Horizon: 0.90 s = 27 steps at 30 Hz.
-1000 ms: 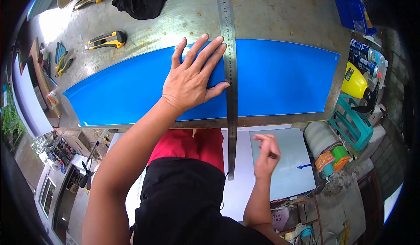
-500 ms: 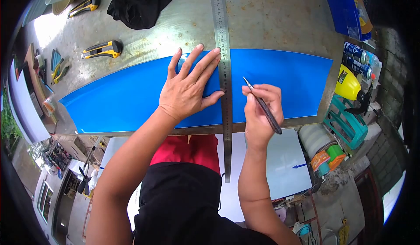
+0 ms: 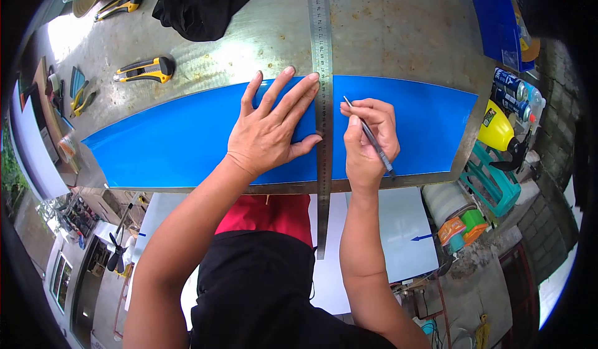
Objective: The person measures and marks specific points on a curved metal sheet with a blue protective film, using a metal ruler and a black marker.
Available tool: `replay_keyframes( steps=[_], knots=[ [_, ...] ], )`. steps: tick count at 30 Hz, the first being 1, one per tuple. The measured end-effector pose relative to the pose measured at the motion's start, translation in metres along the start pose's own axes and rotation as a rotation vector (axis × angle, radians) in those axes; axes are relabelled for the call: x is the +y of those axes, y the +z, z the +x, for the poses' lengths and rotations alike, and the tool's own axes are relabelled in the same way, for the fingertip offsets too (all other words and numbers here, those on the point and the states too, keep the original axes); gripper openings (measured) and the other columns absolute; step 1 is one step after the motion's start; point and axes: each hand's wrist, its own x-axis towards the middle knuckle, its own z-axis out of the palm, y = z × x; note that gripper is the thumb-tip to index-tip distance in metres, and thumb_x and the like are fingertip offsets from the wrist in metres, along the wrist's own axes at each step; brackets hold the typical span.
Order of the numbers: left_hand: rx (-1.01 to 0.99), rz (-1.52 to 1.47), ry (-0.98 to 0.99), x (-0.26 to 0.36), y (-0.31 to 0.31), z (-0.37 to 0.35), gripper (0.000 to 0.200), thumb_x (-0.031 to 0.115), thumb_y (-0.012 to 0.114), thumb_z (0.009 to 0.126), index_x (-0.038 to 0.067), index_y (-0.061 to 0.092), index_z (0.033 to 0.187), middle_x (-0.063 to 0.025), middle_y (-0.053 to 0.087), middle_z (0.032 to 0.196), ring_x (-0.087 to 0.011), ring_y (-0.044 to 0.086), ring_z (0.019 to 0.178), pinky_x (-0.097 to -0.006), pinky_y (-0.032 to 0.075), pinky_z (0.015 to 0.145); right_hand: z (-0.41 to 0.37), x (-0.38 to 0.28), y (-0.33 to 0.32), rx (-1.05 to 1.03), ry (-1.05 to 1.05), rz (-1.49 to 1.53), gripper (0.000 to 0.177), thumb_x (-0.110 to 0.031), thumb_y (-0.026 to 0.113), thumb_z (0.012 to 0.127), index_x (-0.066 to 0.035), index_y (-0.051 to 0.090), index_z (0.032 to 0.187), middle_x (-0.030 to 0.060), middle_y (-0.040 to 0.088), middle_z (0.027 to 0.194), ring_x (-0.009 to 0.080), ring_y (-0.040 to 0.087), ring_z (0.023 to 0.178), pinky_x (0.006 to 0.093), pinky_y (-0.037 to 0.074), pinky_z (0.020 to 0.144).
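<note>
A curved blue sheet (image 3: 168, 137) lies across the near edge of the metal table. Over it runs a long steel ruler (image 3: 323, 109), crossing from the far side of the table to beyond its near edge. My left hand (image 3: 271, 124) lies flat with fingers spread on the sheet, its index fingertip and thumb tip at the ruler's left edge. To the right of the ruler, my right hand (image 3: 372, 137) grips a dark pen-like tool (image 3: 375, 142) with a pointed metal tip. That tip angles up and left, a short way from the ruler's right edge.
Two yellow-and-black utility knives (image 3: 146, 70) (image 3: 121, 4) rest on the metal table (image 3: 398, 31). Black cloth (image 3: 196, 6) is heaped at the far side. On the right are a blue bin (image 3: 492, 19), spray cans (image 3: 511, 87), a yellow spray bottle (image 3: 496, 128) and a green stool (image 3: 492, 181).
My right hand has shifted slightly left and up, bringing the tool's tip nearer the ruler. My left hand stays spread on the sheet by the ruler. The view has moved a little.
</note>
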Motion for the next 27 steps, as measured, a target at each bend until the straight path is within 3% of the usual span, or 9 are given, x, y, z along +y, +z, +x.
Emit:
replay_keyframes(
  steps=[5,10,13,27],
  knots=[
    [0.007,0.007,0.007,0.000,0.000,0.001,0.085,0.062,0.075,0.088,0.016,0.056,0.157,0.0017,0.045,0.169,-0.0261,0.034,0.160,-0.0529,0.014,0.133,0.002,0.000,0.001,-0.006,-0.012,-0.025,0.019,0.017,0.072,0.089,0.004,0.065,0.101,0.0136,0.064,0.112,0.0216,0.077,0.098,0.0308,0.066,0.090],
    [0.005,0.000,0.000,0.001,0.000,0.001,0.084,0.062,0.075,0.088,0.015,0.056,0.156,0.0017,0.045,0.169,-0.0262,0.035,0.159,-0.0533,0.014,0.133,0.002,0.010,0.001,-0.010,-0.031,-0.120,0.020,0.010,0.082,0.087,0.001,0.066,0.094,0.0105,0.067,0.094,0.0147,0.073,0.081,0.0268,0.061,0.070],
    [0.008,0.001,0.006,0.000,0.000,0.001,0.084,0.062,0.074,0.089,0.015,0.056,0.156,0.0017,0.045,0.168,-0.0263,0.035,0.159,-0.0534,0.013,0.133,0.001,0.016,0.002,0.010,-0.072,-0.102,0.021,0.009,0.084,0.086,0.001,0.066,0.093,0.0091,0.068,0.088,0.0125,0.069,0.074,0.0256,0.057,0.064],
    [0.001,0.005,0.004,0.001,0.000,0.001,0.084,0.062,0.074,0.089,0.016,0.055,0.157,0.0015,0.045,0.169,-0.0261,0.034,0.160,-0.0537,0.013,0.133,0.008,0.016,0.004,0.036,-0.048,-0.092,0.018,0.008,0.083,0.087,0.001,0.067,0.092,0.0087,0.069,0.087,0.0105,0.068,0.074,0.0249,0.056,0.063]
  ],
)
